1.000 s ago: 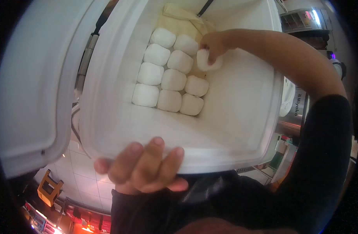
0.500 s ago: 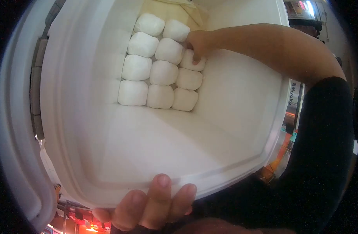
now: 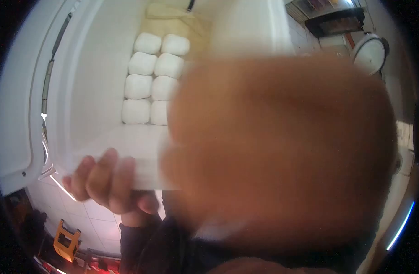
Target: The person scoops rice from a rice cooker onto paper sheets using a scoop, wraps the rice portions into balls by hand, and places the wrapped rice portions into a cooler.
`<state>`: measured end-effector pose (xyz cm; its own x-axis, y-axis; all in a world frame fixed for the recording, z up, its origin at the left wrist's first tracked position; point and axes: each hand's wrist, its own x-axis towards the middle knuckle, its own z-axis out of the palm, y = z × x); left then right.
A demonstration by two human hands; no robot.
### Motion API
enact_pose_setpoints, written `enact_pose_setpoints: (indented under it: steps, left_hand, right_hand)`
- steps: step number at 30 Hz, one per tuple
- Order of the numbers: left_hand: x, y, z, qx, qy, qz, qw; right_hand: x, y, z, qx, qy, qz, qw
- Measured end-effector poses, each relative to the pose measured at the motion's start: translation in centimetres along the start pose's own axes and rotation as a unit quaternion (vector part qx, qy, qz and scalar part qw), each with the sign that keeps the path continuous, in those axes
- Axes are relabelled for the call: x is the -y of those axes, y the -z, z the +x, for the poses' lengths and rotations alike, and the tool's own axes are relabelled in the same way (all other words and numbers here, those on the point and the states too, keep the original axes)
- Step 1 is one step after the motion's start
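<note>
Inside a deep white plastic container (image 3: pixel 91 86), several white rounded lumps (image 3: pixel 138 86) like dough balls lie in close rows. My left hand (image 3: pixel 104 182) has its fingers wrapped over the container's near edge. Close to the camera, my right hand (image 3: pixel 282 146) is a large motion blur covering the container's right part and the right-hand lumps. Its fingers do not show clearly, and whether it holds anything cannot be made out. A pale yellow cloth or sheet (image 3: pixel 191 25) lies at the far end, beyond the lumps.
A white lid or door panel (image 3: pixel 15 123) stands along the left side. Below left, a yellow stool (image 3: pixel 66 239) is on the tiled floor (image 3: pixel 88 221). At the upper right are a dark tray-like object (image 3: pixel 335 23) and a round white-faced object (image 3: pixel 371 54).
My right hand has come off the lumps and out of the container, up close to the camera. The view has shifted, showing more floor. My left hand stays on the near edge.
</note>
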<state>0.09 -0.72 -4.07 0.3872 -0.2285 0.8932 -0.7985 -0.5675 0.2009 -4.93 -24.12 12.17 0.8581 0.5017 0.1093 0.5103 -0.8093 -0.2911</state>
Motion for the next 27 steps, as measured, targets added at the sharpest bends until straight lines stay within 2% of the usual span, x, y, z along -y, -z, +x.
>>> enact_pose_setpoints:
  steps: [3,4,7,13,15,17,18,20,21,22,23,24,25,27]
  left_hand:
    - [1.8,1.1,0.4,0.099,-0.052,0.032,0.993]
    - [1.6,-0.3,0.0,0.025,-0.043,0.008,0.999]
    - [2.5,0.1,0.4,0.043,-0.089,-0.022,0.995]
    - [0.5,0.4,1.0,0.037,-0.064,0.017,0.997]
    - [-0.7,0.1,0.3,-0.014,-0.078,0.062,0.995]
    - [-5.4,0.1,-2.2,-0.103,-0.032,0.163,0.981]
    - [-8.2,0.1,-4.5,-0.060,-0.041,0.166,0.983]
    - [-17.4,-0.1,-7.3,0.101,-0.149,-0.030,0.983]
    - [-21.0,-0.6,-9.3,0.269,-0.115,-0.185,0.938]
    - [-26.0,-0.7,-10.1,0.358,-0.126,-0.146,0.913]
    - [-27.9,-2.9,-14.1,0.462,-0.092,-0.194,0.860]
    - [-30.2,-4.4,-16.2,0.601,-0.105,-0.123,0.783]
    - [-31.7,-5.4,-18.3,0.594,-0.105,-0.118,0.789]
    - [-33.6,-6.8,-21.2,0.650,-0.046,-0.130,0.747]
  right_hand:
    - [5.5,1.0,-7.3,-0.011,-0.042,0.007,0.999]
    - [6.8,1.3,-9.5,-0.019,-0.062,0.007,0.998]
    - [11.1,1.3,-15.3,-0.039,-0.115,-0.016,0.992]
    - [19.1,3.5,-25.4,-0.123,-0.193,-0.081,0.970]
    - [20.5,4.8,-28.8,-0.168,-0.215,-0.129,0.953]
    - [20.5,5.7,-33.6,-0.253,-0.231,-0.198,0.918]
    - [19.7,6.1,-36.5,-0.308,-0.229,-0.237,0.893]
    - [15.7,5.7,-45.1,-0.442,-0.199,-0.332,0.809]
    - [13.6,5.6,-49.9,-0.504,-0.178,-0.372,0.759]
    - [12.3,5.1,-56.7,-0.538,-0.235,-0.367,0.722]
    - [11.0,3.9,-62.7,-0.599,-0.298,-0.310,0.675]
    - [9.8,2.5,-69.1,-0.597,-0.413,-0.308,0.615]
    - [8.5,0.7,-75.0,-0.587,-0.521,-0.297,0.544]
    - [6.1,-3.7,-83.5,-0.426,-0.671,-0.226,0.563]
